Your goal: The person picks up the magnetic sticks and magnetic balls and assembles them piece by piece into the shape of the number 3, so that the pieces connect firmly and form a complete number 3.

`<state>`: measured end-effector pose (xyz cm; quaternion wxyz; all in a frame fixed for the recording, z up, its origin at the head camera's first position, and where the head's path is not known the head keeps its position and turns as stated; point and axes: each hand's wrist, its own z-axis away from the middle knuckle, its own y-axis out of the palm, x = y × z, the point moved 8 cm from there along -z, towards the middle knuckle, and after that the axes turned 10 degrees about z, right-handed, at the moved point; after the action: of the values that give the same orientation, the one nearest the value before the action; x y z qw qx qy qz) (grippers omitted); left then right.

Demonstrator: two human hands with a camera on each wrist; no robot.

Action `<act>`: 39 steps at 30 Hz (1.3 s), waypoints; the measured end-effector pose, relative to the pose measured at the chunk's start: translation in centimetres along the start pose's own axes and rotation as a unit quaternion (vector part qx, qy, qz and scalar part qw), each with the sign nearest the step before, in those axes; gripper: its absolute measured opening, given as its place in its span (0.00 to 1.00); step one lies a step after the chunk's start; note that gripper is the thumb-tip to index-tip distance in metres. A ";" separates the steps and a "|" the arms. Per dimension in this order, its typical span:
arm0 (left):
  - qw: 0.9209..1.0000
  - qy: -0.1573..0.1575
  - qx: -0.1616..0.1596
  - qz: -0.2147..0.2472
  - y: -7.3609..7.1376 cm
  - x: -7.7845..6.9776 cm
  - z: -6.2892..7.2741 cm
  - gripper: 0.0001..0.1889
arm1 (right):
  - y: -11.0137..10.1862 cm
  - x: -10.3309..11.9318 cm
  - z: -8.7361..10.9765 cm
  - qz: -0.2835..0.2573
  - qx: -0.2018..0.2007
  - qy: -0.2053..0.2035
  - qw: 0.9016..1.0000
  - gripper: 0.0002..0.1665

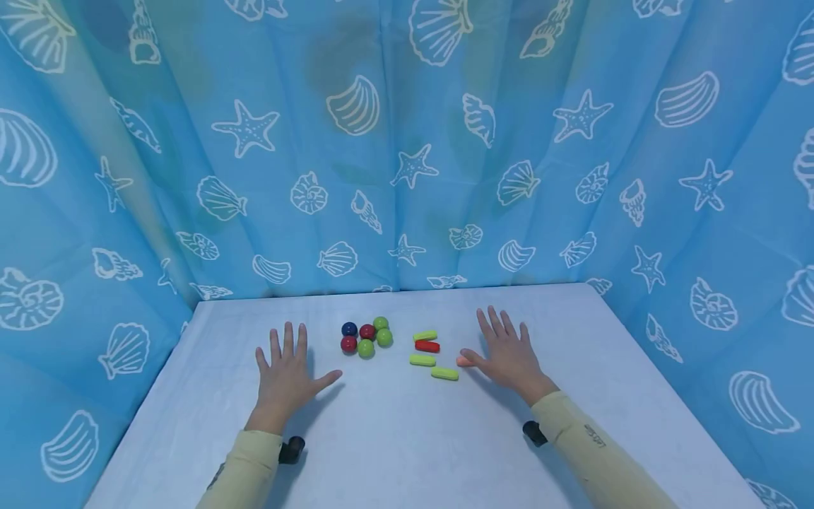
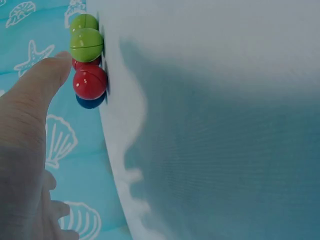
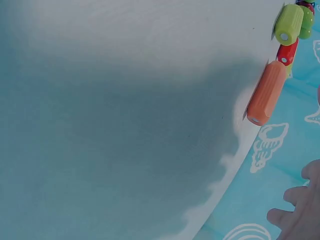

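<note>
My left hand [image 1: 286, 385] hovers over the white table with fingers spread and nothing in it. To the right of its thumb sits a cluster of glossy balls: a blue ball [image 1: 349, 329], two red balls [image 1: 348, 344] and three green balls [image 1: 365, 348]. My right hand [image 1: 509, 357] is also spread and holds nothing. Its thumb overlaps an orange ribbed stick [image 1: 464, 361] in the head view; the right wrist view shows that orange stick [image 3: 268, 95] lying on the table, apart from the fingers. Left of it lie a red stick [image 1: 427, 346] and three yellow-green sticks [image 1: 444, 373].
The white table [image 1: 394, 438] runs back to a blue curtain [image 1: 394, 212] printed with shells and starfish, which also hangs along both sides. A black wrist device sits on each forearm, near the cuffs of the beige sleeves [image 1: 244, 466].
</note>
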<state>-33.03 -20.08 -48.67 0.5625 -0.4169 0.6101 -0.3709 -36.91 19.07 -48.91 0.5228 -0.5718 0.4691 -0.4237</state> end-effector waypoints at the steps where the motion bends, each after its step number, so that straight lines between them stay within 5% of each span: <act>1: 1.000 0.000 -0.002 0.000 0.0 0.0 0.0 0.64 | -0.1 0.0 0.0 0.000 -0.002 -0.002 1.000 0.58; 13: 0.999 -0.016 0.012 0.031 -0.3 -0.3 0.7 0.58 | -0.9 0.0 0.5 -0.009 -0.046 -0.010 0.999 0.53; 39: 0.990 -0.020 0.020 0.135 1.0 -1.5 2.2 0.42 | -0.4 1.0 2.2 -0.100 -0.015 0.020 0.995 0.30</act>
<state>-30.87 -18.29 -49.21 0.6279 -0.3266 0.6417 -0.2954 -34.49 18.53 -48.70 0.4599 -0.6149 0.4262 -0.4782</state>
